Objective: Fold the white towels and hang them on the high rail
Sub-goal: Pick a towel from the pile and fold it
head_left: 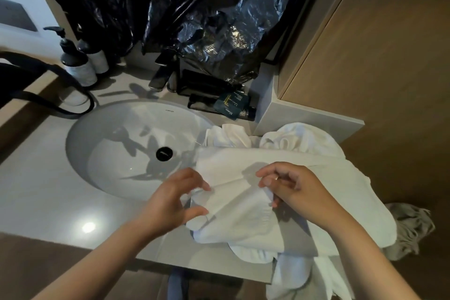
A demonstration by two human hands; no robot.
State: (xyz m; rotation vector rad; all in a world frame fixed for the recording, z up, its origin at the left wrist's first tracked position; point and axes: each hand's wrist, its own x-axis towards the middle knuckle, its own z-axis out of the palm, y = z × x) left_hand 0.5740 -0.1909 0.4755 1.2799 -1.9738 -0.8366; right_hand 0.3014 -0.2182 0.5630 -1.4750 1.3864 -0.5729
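Right hand (297, 192) pinches a towel (238, 217) heaped between both hands on the counter (48, 190), left hand (175, 200) half-curled at its edge, grip unclear; the overhanging cloth below may drag it floorward.

we get dim, warm light from overhead: a round glare spot on the glossy pale grey stone counter (43, 192) at near left, hard hand shadows in the white oval ceramic basin (102, 143), and glints on the crumpled black plastic sheet (214, 31) far off. the left hand (174, 198) and the white cloth towel (238, 207) smear slightly; straight edges bow near the borders.
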